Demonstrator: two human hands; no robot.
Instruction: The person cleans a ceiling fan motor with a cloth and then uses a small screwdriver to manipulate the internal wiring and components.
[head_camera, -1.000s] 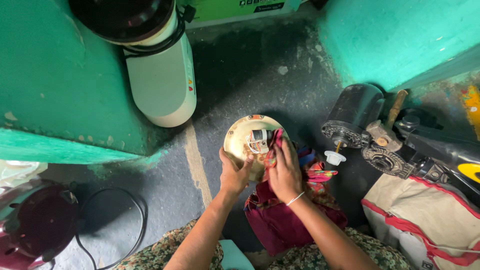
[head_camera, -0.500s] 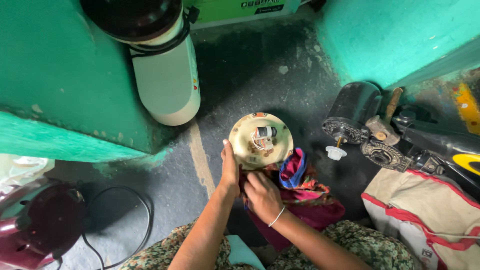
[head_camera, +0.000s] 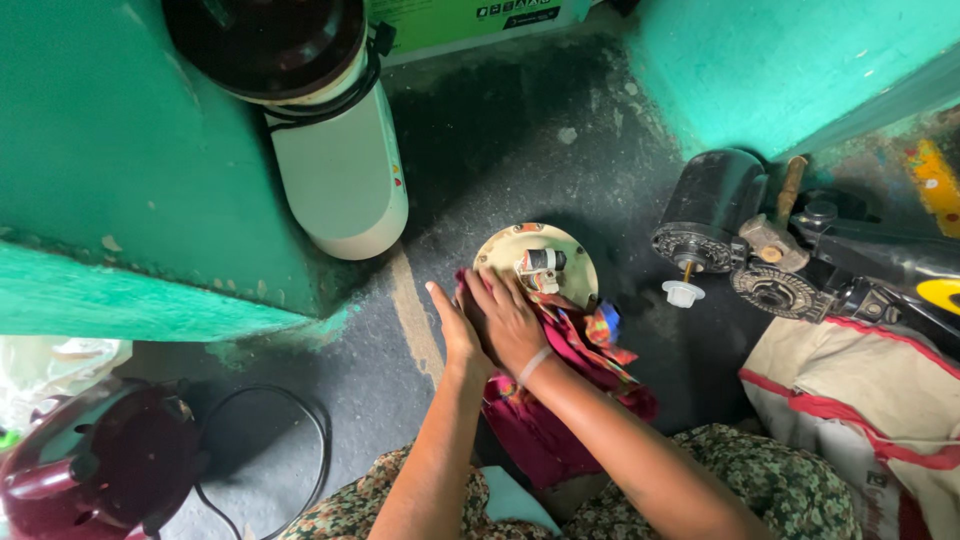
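In the head view a round cream disc (head_camera: 535, 262) with a small motor part at its middle lies on the dark floor (head_camera: 520, 130), a red patterned cloth (head_camera: 560, 390) beneath its near edge. The right hand (head_camera: 510, 320) presses flat, fingers spread, on cloth and disc; the left hand (head_camera: 455, 325) stands edge-on, open, touching it

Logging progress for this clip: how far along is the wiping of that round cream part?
Done: cannot tell how much is clean; the round cream part lies on the floor, its upper face and small fitting exposed. In hand: the right hand presses a multicoloured cloth on its near edge, the left hand alongside. Left: the uncovered upper half looks unwiped.
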